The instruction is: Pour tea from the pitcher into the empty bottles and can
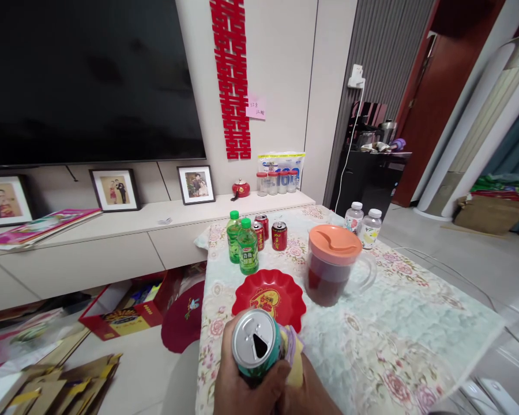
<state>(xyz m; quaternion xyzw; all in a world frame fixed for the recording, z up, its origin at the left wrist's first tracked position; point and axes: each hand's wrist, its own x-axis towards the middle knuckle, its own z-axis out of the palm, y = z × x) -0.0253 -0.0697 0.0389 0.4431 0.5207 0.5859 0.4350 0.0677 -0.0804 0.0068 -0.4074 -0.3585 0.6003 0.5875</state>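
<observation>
A: Head view. Status of hands?

B: Left hand (237,383) wrapped around can (256,344), fingers curled on its side, tab hole open, can upright, low at near table edge. Right hand (305,389) mostly hidden behind can, pressed against a cloth (294,349); finger state not discernible.

A: Surroundings?

B: Red plate (269,295) just beyond can. Lidded jug (331,265) of dark liquid right of plate. Green bottles (242,242) and red cans (271,231) farther back on table (398,334).

A: Risks?

B: Probable: spill through open hole if tilted. Possible: slip from one-handed grip, wetting tablecloth.
</observation>
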